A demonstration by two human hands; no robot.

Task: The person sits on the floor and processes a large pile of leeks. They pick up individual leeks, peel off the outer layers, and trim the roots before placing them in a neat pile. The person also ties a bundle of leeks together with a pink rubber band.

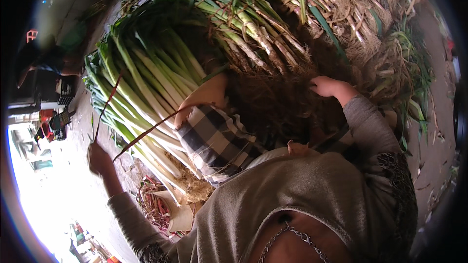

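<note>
My left hand (98, 159) is raised at the left, closed on a thin reddish-brown strip (146, 131). One length of the strip runs towards my lap, another rises over the leaves. Beneath it lies a big pile of long green onions (146, 80), with clean white stalks and roots towards me. My right hand (329, 87) reaches out to the right, beside the root ends of unpeeled, soil-covered green onions (256, 36). Its fingertips are partly hidden, so I cannot tell whether it grips anything. A black-and-white checked cloth (219, 138) covers my lap, beside a tan curved piece (204, 93).
More rooty, dry-skinned onions (351, 18) lie at the top right, with leafy trimmings (406, 69) nearby. A heap of reddish strips (155, 204) lies at lower left, by a tan board (179, 208). Dark crates (64, 91) stand on the floor at far left.
</note>
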